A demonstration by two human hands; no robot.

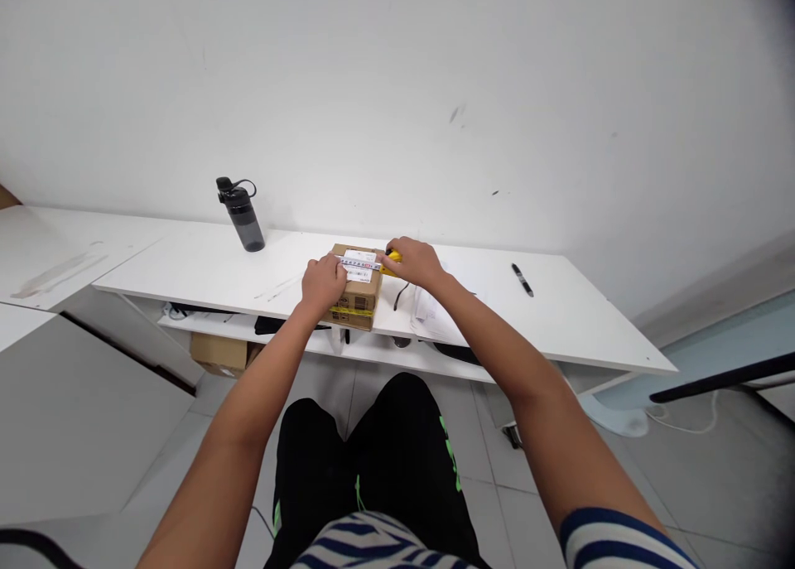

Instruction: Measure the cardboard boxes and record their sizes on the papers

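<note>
A small brown cardboard box [351, 315] with a white label and a yellow strip rests near the front edge of the white table. Across its top lies the drawn-out blade of a tape measure [391, 262] with a yellow case. My right hand [412, 261] is closed around that case at the box's right side. At the left side, my left hand [324, 281] presses the blade's end against the box, its fingers bent over the top edge. The exact hold of the left fingertips is partly hidden.
A dark water bottle [244, 214] stands on the white table [291, 258] to the left. White papers [438, 314] lie right of the box, and a black pen [522, 280] is farther right. Below is a shelf with dark items; another cardboard box [219, 352] sits under it.
</note>
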